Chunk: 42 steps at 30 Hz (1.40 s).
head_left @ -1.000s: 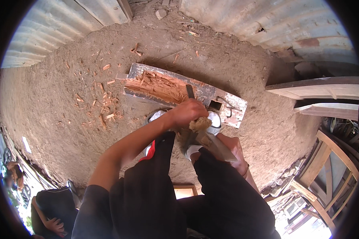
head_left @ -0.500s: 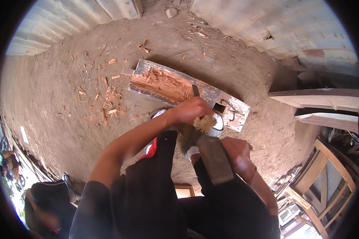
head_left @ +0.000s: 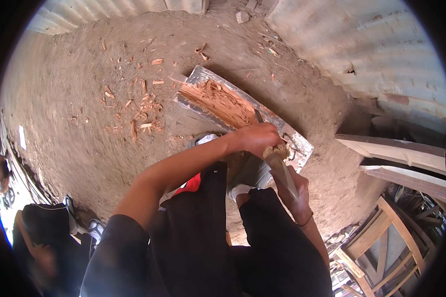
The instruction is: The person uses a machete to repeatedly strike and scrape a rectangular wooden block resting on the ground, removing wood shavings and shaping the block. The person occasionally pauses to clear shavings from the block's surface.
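My left hand (head_left: 261, 140) is closed around the handle of a chisel, whose frayed, mushroomed end (head_left: 275, 152) sticks out by the thumb side. The chisel's dark blade (head_left: 258, 116) points into the hollow of a long wooden beam (head_left: 296, 135) with worn white paint on its edges. Raw reddish wood and loose chips (head_left: 218, 96) show in that hollow. In my right hand (head_left: 297, 193) is a wooden mallet (head_left: 284, 179), a plain block seen nearly edge-on. Its upper end is at the chisel's frayed end; whether they touch I cannot tell. My hand hides the mallet's handle.
Wood chips (head_left: 144, 106) lie scattered on the dirt floor to the left. Corrugated metal sheets (head_left: 362, 44) stand beyond the beam. At right are wooden boards (head_left: 391, 148) and a wooden frame (head_left: 376, 232). Another person (head_left: 44, 232) sits at the lower left.
The mallet has come up from over my right thigh to the chisel's end and turned edge-on. My left hand still grips the chisel in the hollow. The whole view has shifted and turned.
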{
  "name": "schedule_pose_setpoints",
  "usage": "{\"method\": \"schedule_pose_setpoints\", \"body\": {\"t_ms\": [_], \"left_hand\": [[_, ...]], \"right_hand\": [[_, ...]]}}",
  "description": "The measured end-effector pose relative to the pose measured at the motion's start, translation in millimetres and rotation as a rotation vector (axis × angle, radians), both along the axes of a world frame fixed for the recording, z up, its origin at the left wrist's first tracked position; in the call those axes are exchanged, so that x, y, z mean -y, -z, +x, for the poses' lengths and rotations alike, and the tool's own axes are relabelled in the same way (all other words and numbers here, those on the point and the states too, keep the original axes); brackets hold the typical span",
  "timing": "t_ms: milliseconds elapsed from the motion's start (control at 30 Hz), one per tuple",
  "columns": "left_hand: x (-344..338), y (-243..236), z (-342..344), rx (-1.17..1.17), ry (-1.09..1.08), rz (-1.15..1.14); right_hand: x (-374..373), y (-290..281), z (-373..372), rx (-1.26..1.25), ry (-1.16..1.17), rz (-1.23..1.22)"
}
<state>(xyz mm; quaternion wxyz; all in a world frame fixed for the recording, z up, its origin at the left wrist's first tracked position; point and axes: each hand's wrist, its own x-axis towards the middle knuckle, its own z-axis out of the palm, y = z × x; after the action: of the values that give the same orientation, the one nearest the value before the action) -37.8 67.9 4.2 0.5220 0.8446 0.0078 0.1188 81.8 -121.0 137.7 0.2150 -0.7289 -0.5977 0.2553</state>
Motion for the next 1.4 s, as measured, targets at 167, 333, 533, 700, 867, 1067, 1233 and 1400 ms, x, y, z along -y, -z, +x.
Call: {"method": "schedule_pose_setpoints", "body": {"t_ms": [167,333,533,700,867,1067,1233,1400], "left_hand": [[-4,3,2,0.107,-0.052,-0.027],[-6,-4,6,0.080,-0.093,-0.010],[-16,-25,5,-0.079,-0.009,-0.045],[-12,-12,9,-0.041,-0.059,-0.107],[-12,-22,13,-0.020,-0.102,-0.086],[-11,-3,13,0.069,-0.150,-0.050],[-9,-8,14,0.063,-0.122,-0.102],[-10,1,15,0.071,-0.100,-0.071]], "right_hand": [[-1,-26,-8,0.207,-0.083,-0.027],[-18,-18,-8,-0.086,0.170,-0.304],[-10,-32,-19,0.087,0.198,0.011],[-29,-24,-11,-0.098,0.238,-0.040],[18,-30,-1,-0.180,0.445,-0.042],[-18,-17,-15,-0.107,0.385,-0.013],[8,-31,-8,-0.075,0.228,0.245],[-20,-13,-18,-0.108,0.250,-0.269]]}}
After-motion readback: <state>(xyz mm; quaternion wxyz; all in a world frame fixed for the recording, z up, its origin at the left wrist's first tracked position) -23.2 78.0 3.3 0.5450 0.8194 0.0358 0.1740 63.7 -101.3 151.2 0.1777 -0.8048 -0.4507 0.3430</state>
